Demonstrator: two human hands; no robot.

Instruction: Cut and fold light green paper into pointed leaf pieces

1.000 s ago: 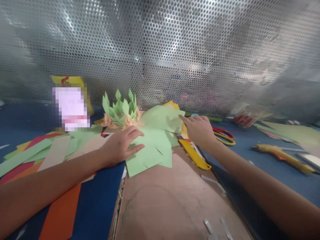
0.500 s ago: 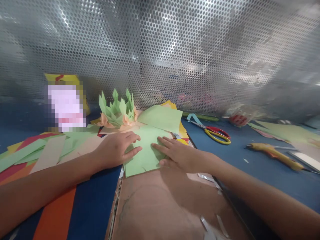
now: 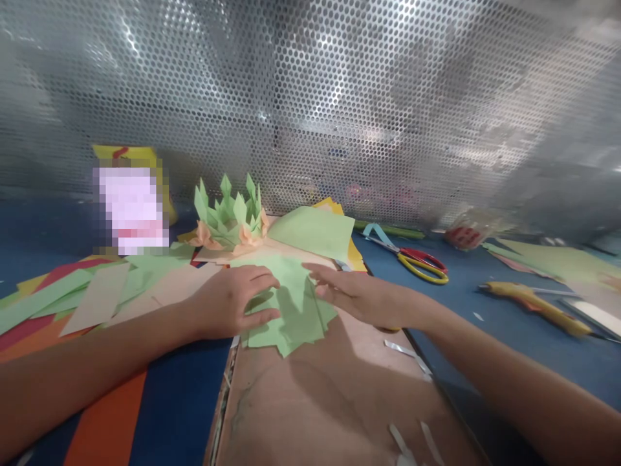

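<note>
Several light green paper pieces (image 3: 291,317) lie loosely fanned on the brown cardboard (image 3: 301,408) in front of me. My left hand (image 3: 233,301) rests at their left edge, thumb and fingers apart and slightly curled, with nothing visibly gripped. On the other side my right hand (image 3: 363,294) hovers over the right edge of the pieces, its fingers stretched out, casting a shadow on the board. Just behind stands a folded green paper ornament (image 3: 228,217) with pointed tips and peach folded pieces round its base. A larger green sheet (image 3: 315,230) lies beside it.
Scissors (image 3: 422,262) with red and yellow handles and a yellow glue gun (image 3: 538,307) lie at the right. Coloured paper strips (image 3: 97,298) are heaped at the left. A perforated metal panel (image 3: 310,97) closes off the back. White scraps (image 3: 407,353) dot the cardboard.
The green paper under my hands went from one neat-edged sheet to several fanned pieces. My right hand has moved slightly right and lifted; my left hand has shifted a little towards me.
</note>
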